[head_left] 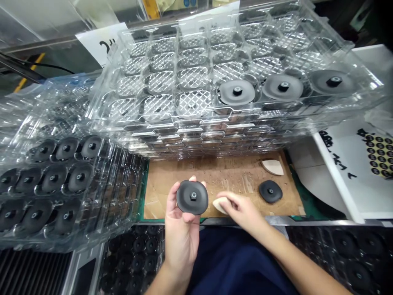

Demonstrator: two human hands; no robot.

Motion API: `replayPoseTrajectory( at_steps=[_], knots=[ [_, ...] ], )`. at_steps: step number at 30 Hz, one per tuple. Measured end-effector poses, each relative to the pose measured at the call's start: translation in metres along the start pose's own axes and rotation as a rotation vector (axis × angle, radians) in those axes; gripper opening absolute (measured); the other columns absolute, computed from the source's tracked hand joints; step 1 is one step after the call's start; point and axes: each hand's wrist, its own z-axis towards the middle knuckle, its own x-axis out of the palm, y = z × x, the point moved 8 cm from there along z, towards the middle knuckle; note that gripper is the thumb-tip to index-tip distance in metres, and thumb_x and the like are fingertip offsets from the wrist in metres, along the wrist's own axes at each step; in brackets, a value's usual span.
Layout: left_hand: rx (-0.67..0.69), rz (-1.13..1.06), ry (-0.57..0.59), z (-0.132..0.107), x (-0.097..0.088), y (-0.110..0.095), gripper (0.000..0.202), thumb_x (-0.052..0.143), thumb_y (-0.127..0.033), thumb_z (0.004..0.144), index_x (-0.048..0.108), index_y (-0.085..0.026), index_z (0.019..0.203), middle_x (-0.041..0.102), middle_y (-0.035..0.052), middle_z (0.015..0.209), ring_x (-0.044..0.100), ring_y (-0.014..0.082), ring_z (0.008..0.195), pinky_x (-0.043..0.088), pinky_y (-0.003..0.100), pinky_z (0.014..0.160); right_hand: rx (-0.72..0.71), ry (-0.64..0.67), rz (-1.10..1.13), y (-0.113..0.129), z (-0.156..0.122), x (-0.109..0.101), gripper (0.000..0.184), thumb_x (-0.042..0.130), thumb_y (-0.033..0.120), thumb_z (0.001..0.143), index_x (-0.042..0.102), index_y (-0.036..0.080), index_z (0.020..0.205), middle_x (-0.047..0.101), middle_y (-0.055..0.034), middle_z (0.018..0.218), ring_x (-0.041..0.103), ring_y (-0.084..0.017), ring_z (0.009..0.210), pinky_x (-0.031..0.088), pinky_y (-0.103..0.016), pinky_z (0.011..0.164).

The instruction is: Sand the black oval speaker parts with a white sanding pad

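Note:
My left hand (183,227) grips a black rounded-square plastic part (186,204) by its edges, its raised centre stub facing me. Just to the right, my right hand (238,207) pinches a cream-coloured pad (220,203), which looks like a sponge wedge; the pad is close to the part but apart from it. Both hands are above a brown cardboard sheet (172,172). A second black part (270,191) lies on the cardboard at the right, with another cream wedge (272,166) behind it.
A stack of clear plastic trays (190,123) stands ahead, three black parts in the top tray's front row. More trays (101,180) filled with black parts stand at the left. On the right is a white box (346,188) with a sheet of round black stickers (379,153).

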Motion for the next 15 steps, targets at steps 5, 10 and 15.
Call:
replayPoseTrajectory(
  at_steps=[5, 10, 15],
  knots=[
    [-0.047, 0.018, 0.039, -0.001, 0.004, 0.003, 0.066, 0.085, -0.035, 0.052, 0.061, -0.033, 0.114, 0.069, 0.0056, 0.114, 0.067, 0.0248, 0.101, 0.054, 0.030, 0.085, -0.005, -0.038, 0.055, 0.022, -0.009, -0.012, 0.022, 0.049, 0.029, 0.088, 0.066, 0.018, 0.096, 0.072, -0.0031, 0.087, 0.066, -0.016, 0.070, 0.050, -0.024, 0.060],
    [-0.200, 0.040, 0.078, -0.008, 0.009, 0.014, 0.060, 0.083, -0.032, 0.058, 0.063, -0.025, 0.114, 0.072, 0.0060, 0.105, 0.068, 0.0189, 0.093, 0.054, 0.023, 0.081, -0.411, -0.195, 0.119, 0.127, -0.013, -0.052, 0.021, 0.048, 0.019, 0.089, 0.063, 0.017, 0.104, 0.067, -0.0055, 0.092, 0.063, -0.015, 0.084, 0.050, -0.023, 0.075],
    [-0.288, 0.027, 0.059, -0.011, 0.006, 0.019, 0.053, 0.085, -0.022, 0.054, 0.068, -0.029, 0.104, 0.072, -0.0005, 0.101, 0.067, 0.0116, 0.079, 0.053, 0.014, 0.066, -0.417, 0.142, 0.020, 0.148, -0.007, -0.024, 0.020, 0.049, 0.007, 0.087, 0.065, 0.018, 0.089, 0.066, -0.0004, 0.083, 0.061, -0.011, 0.076, 0.048, -0.019, 0.071]
  ],
)
